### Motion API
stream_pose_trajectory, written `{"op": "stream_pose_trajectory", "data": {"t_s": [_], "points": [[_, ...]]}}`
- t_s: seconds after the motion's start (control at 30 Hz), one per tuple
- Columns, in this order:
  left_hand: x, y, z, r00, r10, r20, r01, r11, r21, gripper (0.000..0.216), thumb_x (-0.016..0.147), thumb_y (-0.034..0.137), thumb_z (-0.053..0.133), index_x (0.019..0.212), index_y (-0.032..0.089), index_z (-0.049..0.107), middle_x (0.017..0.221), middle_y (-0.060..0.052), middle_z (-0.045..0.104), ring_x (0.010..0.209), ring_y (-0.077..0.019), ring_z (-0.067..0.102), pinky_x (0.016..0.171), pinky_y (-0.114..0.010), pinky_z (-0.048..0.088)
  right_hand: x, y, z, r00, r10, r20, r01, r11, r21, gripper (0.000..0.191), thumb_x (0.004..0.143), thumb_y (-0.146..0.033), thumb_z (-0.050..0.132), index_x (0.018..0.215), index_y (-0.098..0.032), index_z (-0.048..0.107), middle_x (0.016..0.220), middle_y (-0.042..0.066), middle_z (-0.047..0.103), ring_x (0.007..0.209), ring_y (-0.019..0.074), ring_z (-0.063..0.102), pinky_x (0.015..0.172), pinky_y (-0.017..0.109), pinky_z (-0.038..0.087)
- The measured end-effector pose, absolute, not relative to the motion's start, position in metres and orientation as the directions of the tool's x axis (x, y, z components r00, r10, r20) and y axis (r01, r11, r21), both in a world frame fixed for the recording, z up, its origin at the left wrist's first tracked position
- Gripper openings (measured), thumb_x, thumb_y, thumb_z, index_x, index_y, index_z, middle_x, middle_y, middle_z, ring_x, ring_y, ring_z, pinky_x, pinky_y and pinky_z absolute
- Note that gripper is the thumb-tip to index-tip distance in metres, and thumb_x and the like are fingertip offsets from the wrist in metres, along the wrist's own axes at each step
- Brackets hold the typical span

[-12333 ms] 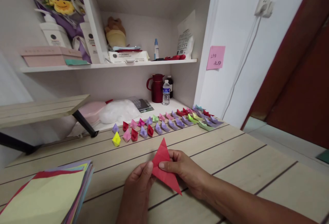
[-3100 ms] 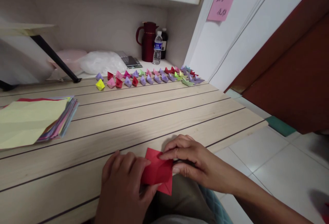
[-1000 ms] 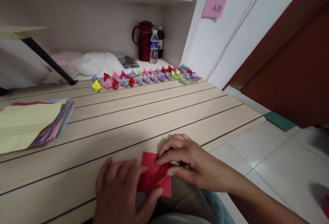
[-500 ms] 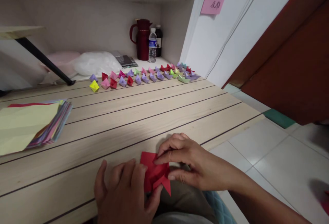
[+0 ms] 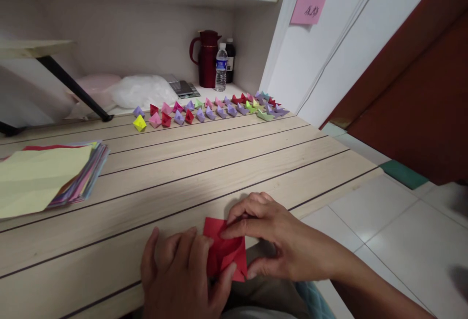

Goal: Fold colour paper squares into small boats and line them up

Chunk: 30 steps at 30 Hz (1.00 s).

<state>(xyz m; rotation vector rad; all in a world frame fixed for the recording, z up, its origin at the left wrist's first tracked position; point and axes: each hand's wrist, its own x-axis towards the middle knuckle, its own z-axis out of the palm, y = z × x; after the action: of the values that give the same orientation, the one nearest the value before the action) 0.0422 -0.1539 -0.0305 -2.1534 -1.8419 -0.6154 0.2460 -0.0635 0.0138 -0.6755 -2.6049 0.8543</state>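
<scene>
A partly folded sheet of red origami paper (image 5: 227, 253) lies at the table's front edge, between my two hands. My left hand (image 5: 183, 270) grips its left side, the thumb lying on the lower flap and the fingers bent over the left edge. From the right, my right hand (image 5: 272, 241) presses a fingertip onto the middle of the paper, while its thumb touches the lower right corner. The flaps now lie nearly flat in a roughly square shape. The underside of the paper is hidden.
Two rows of small folded paper boats (image 5: 210, 112) line the table's back edge. At the left lies a stack of coloured paper (image 5: 47, 175), pale yellow on top. Behind stand a dark red jug (image 5: 207, 60) and a water bottle (image 5: 221, 68). A black bracket (image 5: 75, 87) slants at the left.
The pointed flap that stuck out at the paper's lower right has been laid down, so the outline is squarer. My right thumb has shifted slightly down. The whole view has moved a little.
</scene>
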Motion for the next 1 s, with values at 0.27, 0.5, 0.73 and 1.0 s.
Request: {"op": "stream_pose_trajectory", "data": {"t_s": [0.27,0.5,0.73,1.0], "points": [[0.039,-0.155,-0.038,0.105,0.854,0.509,0.960,-0.221,0.173,0.031,0.080,0.052,0.059,0.096,0.025,0.058,0.091,-0.006,0.072,0.090,-0.0283,0.063,0.104,-0.063,0.027,0.239,-0.069,0.010,-0.770,0.608,0.192,0.348,0.653,-0.673,0.019,0.093,-0.036,0.062,0.109,-0.027,0.065,0.110,0.002,0.062,0.104,0.0182,0.057,0.093,0.036,0.039],[0.033,-0.156,-0.042,0.079,0.849,0.523,0.913,-0.272,0.303,0.018,0.085,0.044,0.055,0.093,0.027,0.054,0.085,-0.001,0.068,0.092,-0.0250,0.062,0.104,-0.056,0.028,0.229,-0.072,0.003,-0.688,0.697,0.202,0.435,0.619,-0.653,0.011,0.090,-0.026,0.065,0.101,-0.027,0.064,0.106,0.002,0.062,0.102,0.0198,0.057,0.089,0.037,0.040],[0.034,-0.154,-0.036,-0.027,0.860,0.509,0.920,-0.178,0.350,0.008,0.088,0.032,0.050,0.081,0.027,0.052,0.082,0.000,0.062,0.085,-0.0227,0.058,0.100,-0.054,0.032,0.216,-0.076,0.002,-0.620,0.763,0.184,0.545,0.587,-0.599,0.004,0.091,-0.025,0.061,0.088,-0.022,0.060,0.102,0.004,0.061,0.091,0.0208,0.058,0.080,0.037,0.044],[0.031,-0.155,-0.036,-0.004,0.852,0.524,0.958,-0.146,0.245,0.010,0.084,0.033,0.056,0.078,0.025,0.054,0.103,-0.007,0.064,0.098,-0.0262,0.056,0.098,-0.055,0.036,0.213,-0.080,-0.001,-0.580,0.787,0.210,0.599,0.586,-0.546,0.001,0.090,-0.023,0.060,0.090,-0.022,0.059,0.119,0.009,0.057,0.106,0.0266,0.055,0.089,0.044,0.045]]}}
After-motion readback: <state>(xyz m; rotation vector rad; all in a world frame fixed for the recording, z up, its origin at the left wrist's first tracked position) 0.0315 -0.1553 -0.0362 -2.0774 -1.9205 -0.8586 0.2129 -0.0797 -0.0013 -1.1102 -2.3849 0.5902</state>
